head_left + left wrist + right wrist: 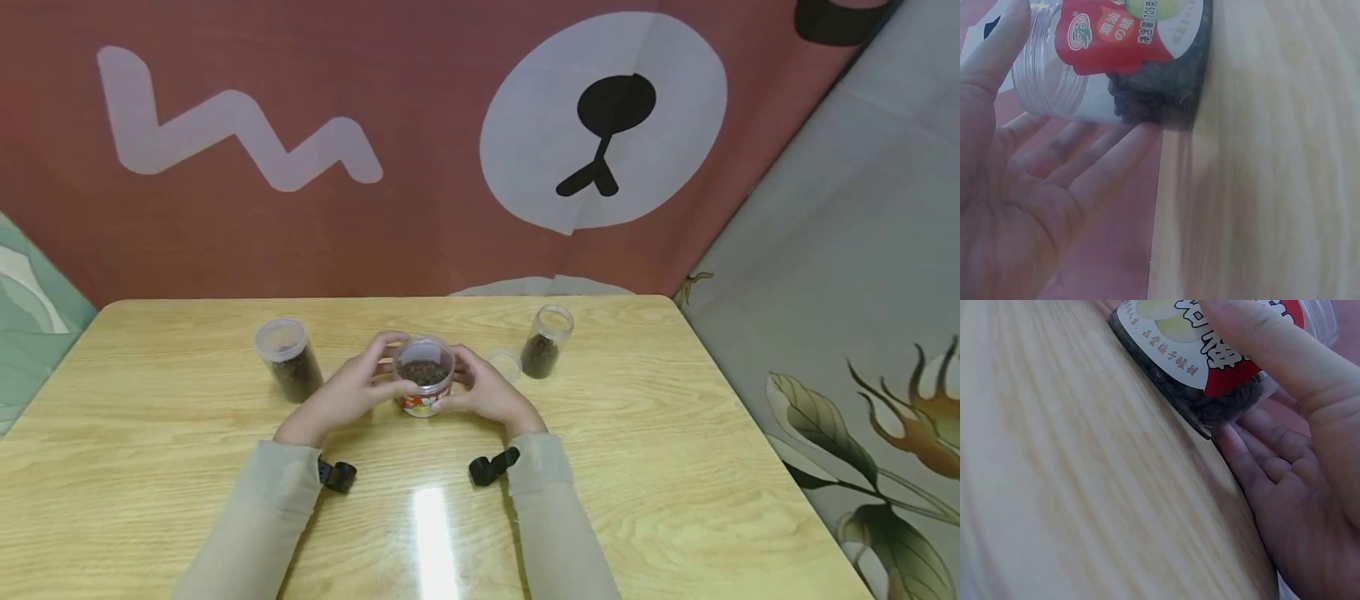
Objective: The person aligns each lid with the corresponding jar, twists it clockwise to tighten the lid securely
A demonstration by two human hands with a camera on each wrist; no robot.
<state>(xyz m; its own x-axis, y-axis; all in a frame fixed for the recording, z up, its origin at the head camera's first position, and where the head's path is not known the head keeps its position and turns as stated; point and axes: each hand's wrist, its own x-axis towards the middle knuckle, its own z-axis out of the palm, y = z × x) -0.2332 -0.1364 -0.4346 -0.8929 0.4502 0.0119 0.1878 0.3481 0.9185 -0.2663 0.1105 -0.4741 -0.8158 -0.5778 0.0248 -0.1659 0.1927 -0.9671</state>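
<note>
A clear plastic jar (423, 400) with a red and white label stands on the wooden table, part filled with small dark pieces. No lid is visible on its top. My left hand (354, 389) holds it from the left, thumb near the rim and fingers along the far side. From the right, my right hand (487, 392) grips the same jar, its thumb over the label. The left wrist view shows the jar's threaded neck (1035, 62) beside the left thumb. In the right wrist view the jar's base (1166, 387) meets the tabletop.
A taller jar of dark contents with a whitish lid (281, 340) stands left of my left hand. Right of my right hand, a narrower clear jar (542, 350) holds dark pieces. A clear round lid (505, 364) lies between that jar and my hand. The table (637, 467) meets a red cloth backdrop.
</note>
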